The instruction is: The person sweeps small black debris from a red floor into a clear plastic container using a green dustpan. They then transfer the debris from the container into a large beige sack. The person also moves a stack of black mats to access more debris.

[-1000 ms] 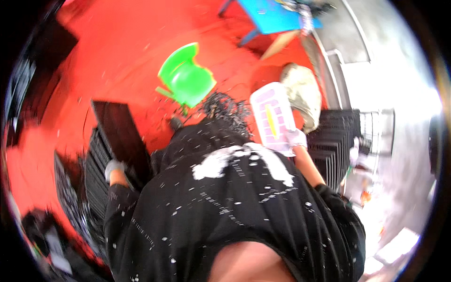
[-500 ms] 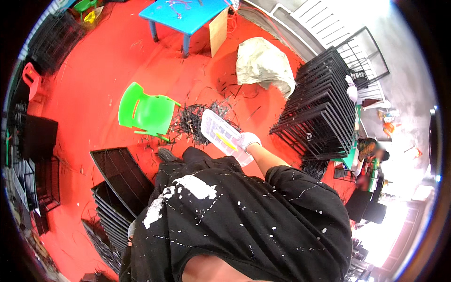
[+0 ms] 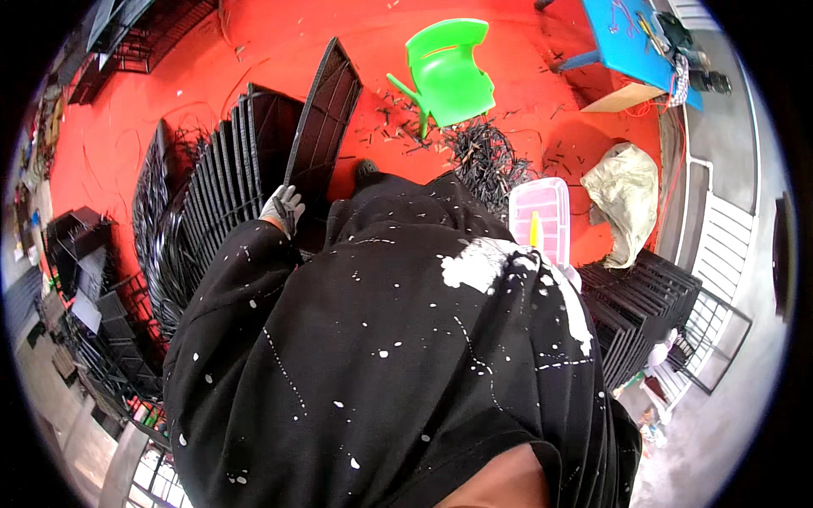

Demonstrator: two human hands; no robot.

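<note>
My left hand, in a pale glove with dark patches, is at the near corner of a tilted black mesh panel. Its fingers look apart; whether they touch the panel is hard to make out. Beside it stands a row of similar black panels, leaning on one another. On my right, a clear plastic box with a yellow stick-like object in it is held out over the floor. Only a bit of my white-gloved right hand shows at the box's near end; my shirt hides the rest.
A green plastic chair stands ahead, near a heap of black strips on the red floor. To the right are a pale sack, a blue table and stacked black racks. Black strip bundles lie left.
My view has turned left, so the chair, table and sack sit farther right. My left hand has come into sight by the tilted panel. The box remains at my right, its hand now mostly hidden.
</note>
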